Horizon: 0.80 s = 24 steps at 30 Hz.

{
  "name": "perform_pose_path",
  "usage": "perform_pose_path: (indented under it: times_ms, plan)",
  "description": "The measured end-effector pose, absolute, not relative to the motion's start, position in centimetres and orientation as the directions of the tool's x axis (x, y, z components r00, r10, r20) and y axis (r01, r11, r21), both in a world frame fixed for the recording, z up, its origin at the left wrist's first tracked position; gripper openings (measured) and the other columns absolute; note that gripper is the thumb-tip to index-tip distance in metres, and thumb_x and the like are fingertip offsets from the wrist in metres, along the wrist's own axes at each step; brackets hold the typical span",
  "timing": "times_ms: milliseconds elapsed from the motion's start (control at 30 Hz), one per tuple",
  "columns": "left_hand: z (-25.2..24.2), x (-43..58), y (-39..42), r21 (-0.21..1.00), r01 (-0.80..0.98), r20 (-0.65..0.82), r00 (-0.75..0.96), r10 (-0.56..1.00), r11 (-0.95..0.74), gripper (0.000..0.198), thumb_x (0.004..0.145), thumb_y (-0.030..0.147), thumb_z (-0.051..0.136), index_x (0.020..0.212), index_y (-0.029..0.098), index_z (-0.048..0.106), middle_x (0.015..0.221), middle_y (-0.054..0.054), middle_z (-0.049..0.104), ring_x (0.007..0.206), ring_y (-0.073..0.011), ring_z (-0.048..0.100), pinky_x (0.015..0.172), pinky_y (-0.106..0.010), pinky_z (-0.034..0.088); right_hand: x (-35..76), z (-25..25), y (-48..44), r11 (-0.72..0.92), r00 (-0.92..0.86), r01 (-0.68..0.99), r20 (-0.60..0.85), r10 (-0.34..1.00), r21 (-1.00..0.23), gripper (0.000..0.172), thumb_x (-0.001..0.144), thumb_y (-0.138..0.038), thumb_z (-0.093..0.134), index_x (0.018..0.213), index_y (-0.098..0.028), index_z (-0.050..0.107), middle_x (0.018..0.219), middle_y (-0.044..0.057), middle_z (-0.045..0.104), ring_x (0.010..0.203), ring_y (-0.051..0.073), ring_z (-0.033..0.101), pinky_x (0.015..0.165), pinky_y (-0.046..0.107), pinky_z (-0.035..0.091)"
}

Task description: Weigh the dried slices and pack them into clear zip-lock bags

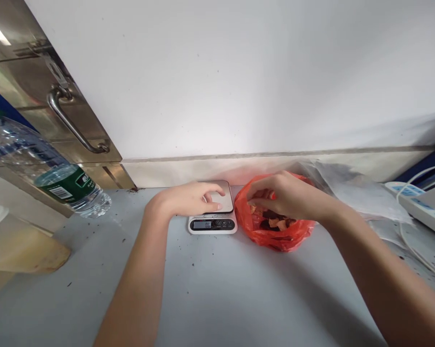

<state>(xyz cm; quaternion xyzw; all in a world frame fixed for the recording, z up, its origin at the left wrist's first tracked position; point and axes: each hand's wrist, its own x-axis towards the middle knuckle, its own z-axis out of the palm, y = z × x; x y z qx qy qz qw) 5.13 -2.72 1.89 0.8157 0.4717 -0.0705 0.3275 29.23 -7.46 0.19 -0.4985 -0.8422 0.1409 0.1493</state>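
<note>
My left hand [188, 198] hovers over the metal plate of a small white kitchen scale [213, 225]. Its thumb and forefinger are apart with nothing between them, and the display seems to read 0.0. To the right of the scale sits an open red plastic bag [285, 242] holding curled brown and orange dried pieces [278, 224], which look like dried peel. My right hand [277, 195] reaches over the bag's mouth, its fingers curled inward and closed above the pieces. What the fingertips hold, if anything, is hidden.
At the left are a plastic water bottle [63, 185] with a green label and a yellowish tub [25, 246]. A white wall [235, 86] stands behind. Clear plastic bags [362, 193] and a white device [427, 207] with a cable lie right. Dark crumbs dot the grey tabletop [217, 299].
</note>
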Motion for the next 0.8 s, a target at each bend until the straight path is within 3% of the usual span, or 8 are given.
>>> perform_pose_path:
  times_ms: [133, 267, 367, 433, 533, 600, 700, 800]
  plan:
    - [2.1, 5.3, -3.0, 0.461, 0.815, -0.415, 0.548, 0.726, -0.352, 0.064, 0.084, 0.057, 0.063, 0.144, 0.034, 0.059, 0.126, -0.006, 0.075, 0.110, -0.0286, 0.071, 0.087, -0.033, 0.051, 29.6, 0.3, -7.5, 0.381, -0.363, 0.856, 0.119, 0.924, -0.349, 0.041, 0.088, -0.026, 0.054, 0.055, -0.024, 0.031, 0.050, -0.003, 0.039, 0.051, 0.013, 0.032, 0.051, 0.030, 0.027]
    - [2.5, 5.7, -3.5, 0.436, 0.818, -0.409, 0.552, 0.727, -0.375, 0.062, 0.087, 0.053, 0.060, 0.145, 0.032, 0.059, 0.126, -0.007, 0.075, 0.113, -0.0288, 0.070, 0.087, -0.032, 0.051, 30.6, 0.7, -7.7, 0.329, -0.284, 0.896, 0.185, 0.941, -0.299, 0.036, 0.067, -0.006, 0.052, 0.057, -0.022, 0.021, 0.056, -0.004, 0.026, 0.056, 0.013, 0.022, 0.051, 0.031, 0.018]
    - [2.6, 5.9, -3.8, 0.427, 0.818, -0.404, 0.553, 0.728, -0.385, 0.058, 0.089, 0.048, 0.057, 0.145, 0.032, 0.060, 0.125, -0.006, 0.076, 0.109, -0.0270, 0.072, 0.084, -0.031, 0.052, 31.4, 1.4, -8.1, 0.270, -0.240, 0.917, 0.134, 0.961, -0.295, 0.030, 0.058, -0.004, 0.048, 0.056, -0.022, 0.025, 0.058, -0.003, 0.032, 0.057, 0.013, 0.026, 0.051, 0.030, 0.020]
    - [2.7, 6.2, -3.9, 0.430, 0.813, -0.409, 0.564, 0.718, -0.393, 0.057, 0.089, 0.050, 0.058, 0.143, 0.033, 0.061, 0.124, -0.006, 0.076, 0.106, -0.0261, 0.072, 0.084, -0.031, 0.052, 31.7, 1.9, -8.3, 0.260, -0.256, 0.908, 0.056, 0.965, -0.328, 0.019, 0.059, -0.004, 0.048, 0.055, -0.022, 0.042, 0.065, -0.001, 0.050, 0.060, 0.014, 0.039, 0.053, 0.028, 0.029]
    - [2.7, 6.5, -4.0, 0.437, 0.797, -0.405, 0.588, 0.700, -0.416, 0.056, 0.087, 0.055, 0.060, 0.139, 0.034, 0.064, 0.123, -0.004, 0.076, 0.106, -0.0260, 0.072, 0.085, -0.032, 0.052, 32.1, 2.5, -8.7, 0.284, -0.294, 0.887, 0.029, 0.955, -0.365, 0.023, 0.067, -0.007, 0.049, 0.067, -0.024, 0.065, 0.073, 0.001, 0.065, 0.065, 0.016, 0.052, 0.060, 0.028, 0.039]
    - [2.7, 6.7, -4.1, 0.444, 0.792, -0.406, 0.595, 0.694, -0.420, 0.056, 0.086, 0.057, 0.062, 0.138, 0.035, 0.065, 0.123, -0.004, 0.076, 0.107, -0.0265, 0.072, 0.085, -0.032, 0.052, 32.1, 2.7, -8.8, 0.274, -0.276, 0.889, 0.050, 0.960, -0.367, 0.021, 0.071, -0.009, 0.051, 0.066, -0.024, 0.065, 0.064, -0.001, 0.062, 0.059, 0.015, 0.050, 0.058, 0.028, 0.038]
    - [2.6, 6.9, -4.3, 0.449, 0.793, -0.414, 0.593, 0.691, -0.412, 0.059, 0.086, 0.060, 0.062, 0.140, 0.036, 0.064, 0.123, -0.004, 0.076, 0.106, -0.0265, 0.072, 0.083, -0.032, 0.053, 32.1, 2.8, -8.9, 0.226, -0.202, 0.905, 0.104, 0.974, -0.361, 0.027, 0.079, -0.018, 0.057, 0.053, -0.023, 0.050, 0.053, -0.003, 0.051, 0.052, 0.013, 0.042, 0.053, 0.028, 0.034]
    - [2.6, 7.0, -4.4, 0.446, 0.800, -0.421, 0.583, 0.695, -0.401, 0.060, 0.087, 0.061, 0.062, 0.143, 0.038, 0.062, 0.124, -0.004, 0.076, 0.103, -0.0255, 0.073, 0.081, -0.032, 0.053, 32.2, 2.9, -9.0, 0.224, -0.149, 0.886, 0.208, 0.967, -0.405, 0.028, 0.082, -0.022, 0.058, 0.055, -0.023, 0.050, 0.057, -0.001, 0.056, 0.056, 0.014, 0.049, 0.055, 0.028, 0.038]
